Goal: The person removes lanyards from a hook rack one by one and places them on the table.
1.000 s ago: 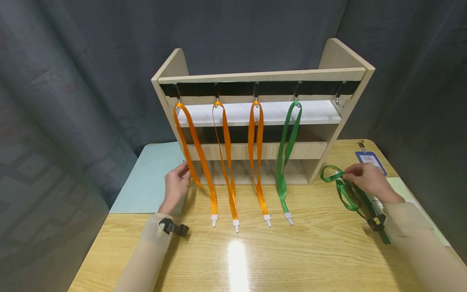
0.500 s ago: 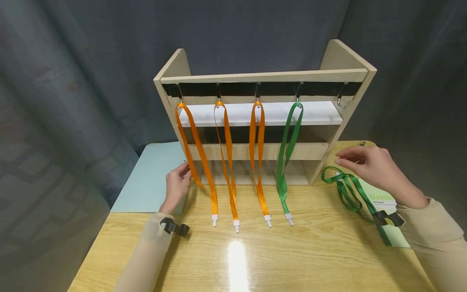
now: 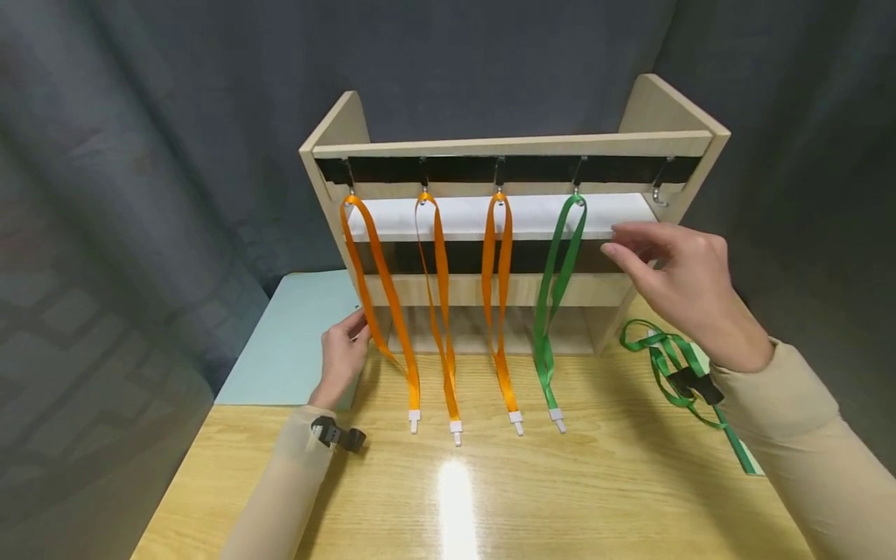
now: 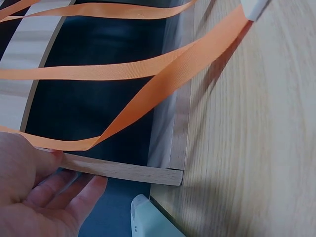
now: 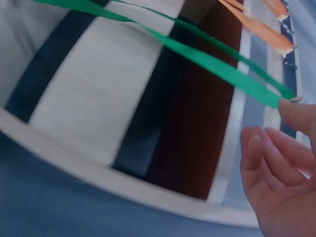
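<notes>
A small wooden shelf [image 3: 511, 291] stands on the table, with several metal hooks along its upper rail. My left hand [image 3: 343, 348] holds the shelf's left side panel [image 4: 123, 168], thumb on one face and fingers on the other. Orange lanyards [image 3: 385, 268] hang from the left and middle hooks, and a green lanyard [image 3: 568, 250] hangs right of them. My right hand [image 3: 689, 284] is raised before the shelf's right side, fingers loosely bent with nothing between them. The bare hook [image 3: 658, 194] is above it. Another green lanyard [image 3: 658, 365] lies tangled on the table below.
A pale blue sheet [image 3: 287, 338] lies at the left behind my left hand. White clips [image 3: 414, 420] dangle at the lower ends of the hanging lanyards. Dark curtains [image 3: 490, 62] enclose the back and sides. My right arm partly covers a pale green paper [image 3: 756, 459].
My right hand has let go of the green lanyard on the table and risen leftward to the shelf's right side. The left hand keeps its hold on the shelf.
</notes>
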Tool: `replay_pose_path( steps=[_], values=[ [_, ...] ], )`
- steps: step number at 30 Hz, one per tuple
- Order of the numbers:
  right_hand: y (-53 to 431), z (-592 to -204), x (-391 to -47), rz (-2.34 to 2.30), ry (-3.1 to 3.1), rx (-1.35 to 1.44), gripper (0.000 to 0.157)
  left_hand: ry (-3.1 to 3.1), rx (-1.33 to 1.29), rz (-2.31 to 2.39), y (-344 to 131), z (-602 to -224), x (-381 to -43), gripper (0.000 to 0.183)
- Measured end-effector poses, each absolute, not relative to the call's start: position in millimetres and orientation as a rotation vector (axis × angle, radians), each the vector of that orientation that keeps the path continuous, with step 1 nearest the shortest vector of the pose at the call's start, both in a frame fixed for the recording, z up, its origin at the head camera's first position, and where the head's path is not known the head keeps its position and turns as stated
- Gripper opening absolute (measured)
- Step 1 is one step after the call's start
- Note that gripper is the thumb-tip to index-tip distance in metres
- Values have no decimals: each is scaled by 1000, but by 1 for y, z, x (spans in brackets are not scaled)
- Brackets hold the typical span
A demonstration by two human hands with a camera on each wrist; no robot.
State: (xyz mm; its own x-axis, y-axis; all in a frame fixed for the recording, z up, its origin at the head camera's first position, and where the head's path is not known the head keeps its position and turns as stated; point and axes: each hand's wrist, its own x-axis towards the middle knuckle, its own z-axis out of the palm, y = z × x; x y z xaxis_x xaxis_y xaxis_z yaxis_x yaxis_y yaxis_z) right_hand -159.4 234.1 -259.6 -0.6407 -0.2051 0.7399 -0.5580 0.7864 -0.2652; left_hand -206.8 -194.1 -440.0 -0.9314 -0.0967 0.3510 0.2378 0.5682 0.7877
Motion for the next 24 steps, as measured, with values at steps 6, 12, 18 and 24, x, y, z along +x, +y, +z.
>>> replay_pose_path(
  steps=[6, 12, 18, 24],
  values=[
    [215, -244, -164, 637, -2184, 575, 26, -2436, -139, -1309, -193, -440, -207, 34],
    [204, -235, -169, 628, -2249, 529, 23, -2436, -145, -1275, -193, -441, -206, 33],
    [200, -233, -174, 671, -2267, 520, 23, -2404, -166, -1236, -193, -442, -206, 29],
    [199, -230, -176, 667, -2239, 514, 17, -2405, -154, -1241, -193, -442, -207, 29]
  ],
)
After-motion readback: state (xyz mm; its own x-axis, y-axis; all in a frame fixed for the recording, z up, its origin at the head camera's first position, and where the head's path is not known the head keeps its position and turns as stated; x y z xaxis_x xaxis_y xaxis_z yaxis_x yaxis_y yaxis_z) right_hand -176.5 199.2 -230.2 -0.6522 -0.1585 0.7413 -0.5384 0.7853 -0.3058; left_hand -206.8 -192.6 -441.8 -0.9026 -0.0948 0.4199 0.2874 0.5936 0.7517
